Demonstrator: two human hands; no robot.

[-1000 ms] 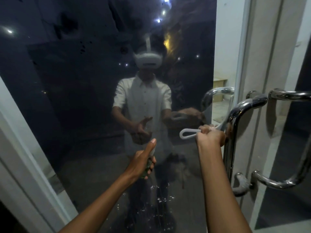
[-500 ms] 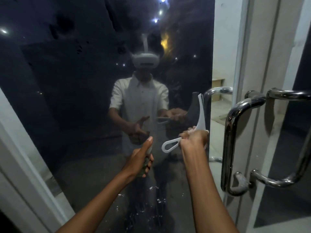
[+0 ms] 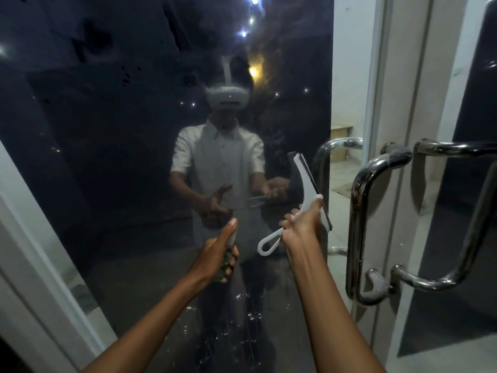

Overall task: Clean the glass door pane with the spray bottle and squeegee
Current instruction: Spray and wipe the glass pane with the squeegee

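A curved chrome door handle (image 3: 360,227) was fixed to the pale door frame (image 3: 403,103), with a second chrome handle (image 3: 457,278) just beside it on the neighbouring door; small lights (image 3: 244,33) shone above.

Glossy glass, polished metal, matt white plastic

The glass door pane (image 3: 113,162) is dark and highly glossy, mirror-like, with dull smudges toward its top edge and beads of wet droplets (image 3: 242,316) near its bottom edge. The squeegee (image 3: 306,195) is smooth matt white plastic with a thin black rubber-like strip along its blade. The door handle (image 3: 360,219) by the pane's right edge is polished metal, chrome-bright and reflective, though cloudy at its lower mount. The door frame (image 3: 398,103) looks smooth, painted pale, with a satin sheen. The spray bottle (image 3: 228,254) shows a greenish translucent body and a white top, seemingly plastic.
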